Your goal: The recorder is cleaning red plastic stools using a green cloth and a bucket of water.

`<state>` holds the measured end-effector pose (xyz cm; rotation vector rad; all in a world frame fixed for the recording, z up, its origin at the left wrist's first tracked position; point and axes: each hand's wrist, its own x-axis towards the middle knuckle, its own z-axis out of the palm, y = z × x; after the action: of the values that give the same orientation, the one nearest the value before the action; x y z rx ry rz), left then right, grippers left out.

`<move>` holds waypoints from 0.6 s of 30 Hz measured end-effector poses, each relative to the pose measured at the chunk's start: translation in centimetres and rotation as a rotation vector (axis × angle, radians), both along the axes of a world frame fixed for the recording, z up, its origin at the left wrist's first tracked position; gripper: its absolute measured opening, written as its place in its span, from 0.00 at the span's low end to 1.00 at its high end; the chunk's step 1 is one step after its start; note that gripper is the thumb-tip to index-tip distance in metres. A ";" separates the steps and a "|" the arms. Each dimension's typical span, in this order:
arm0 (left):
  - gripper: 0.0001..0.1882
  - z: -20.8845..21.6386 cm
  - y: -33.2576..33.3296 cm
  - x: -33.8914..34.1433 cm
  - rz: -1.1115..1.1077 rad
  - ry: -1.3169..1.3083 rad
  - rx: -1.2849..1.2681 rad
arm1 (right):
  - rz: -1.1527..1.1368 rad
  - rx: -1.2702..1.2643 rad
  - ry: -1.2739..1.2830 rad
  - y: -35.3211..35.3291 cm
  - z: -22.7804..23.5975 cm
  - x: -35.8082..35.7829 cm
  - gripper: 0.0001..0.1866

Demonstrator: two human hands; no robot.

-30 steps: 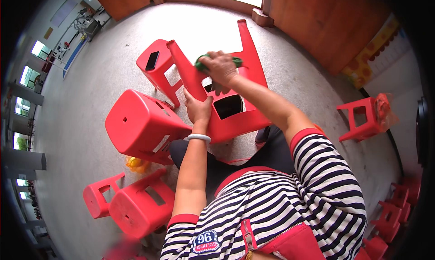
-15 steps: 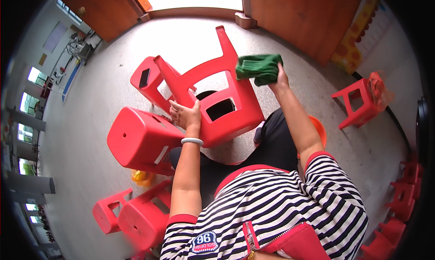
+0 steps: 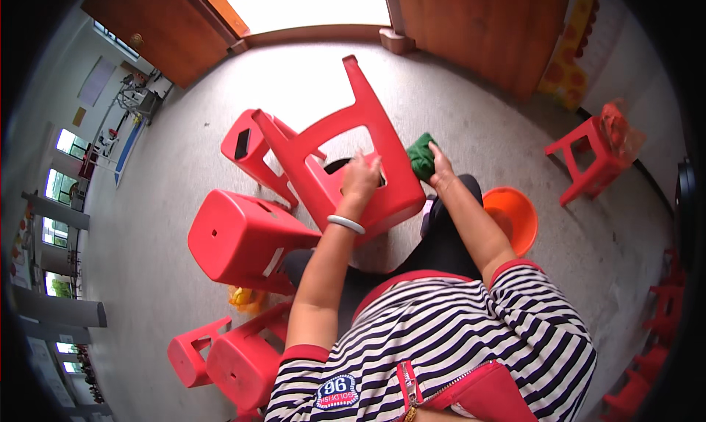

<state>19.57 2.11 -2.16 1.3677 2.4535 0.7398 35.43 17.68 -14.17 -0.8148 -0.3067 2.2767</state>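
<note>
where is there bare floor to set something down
Bare floor lies between the tipped stool and the right door, and between the orange bucket and the lone stool at right. It's crowded at left, where four stools bunch up.

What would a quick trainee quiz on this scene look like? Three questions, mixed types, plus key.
1. True or false: the orange bucket is to the right of the tipped red stool.
2. Which hand holds the green cloth?
3. The left hand is nearest to:
a) the orange bucket
b) the tipped red stool
c) the green cloth

Key: 1. True. 2. The right hand. 3. b.
</note>
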 end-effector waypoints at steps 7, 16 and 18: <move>0.21 -2.4 3.8 4.3 0.380 -0.747 0.322 | 0.019 -0.008 0.060 -2.9 0.2 1.3 0.18; 0.27 0.5 -1.6 -0.5 0.519 -0.685 0.653 | 0.121 0.095 0.103 -5.5 3.1 3.3 0.22; 0.22 0.4 -3.4 -3.2 0.494 -0.789 0.729 | 0.088 0.116 0.115 -5.6 5.2 3.0 0.23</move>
<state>16.37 -1.26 -1.73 0.3914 1.8953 1.9659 38.42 12.12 -8.96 -0.6205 -0.4247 2.3526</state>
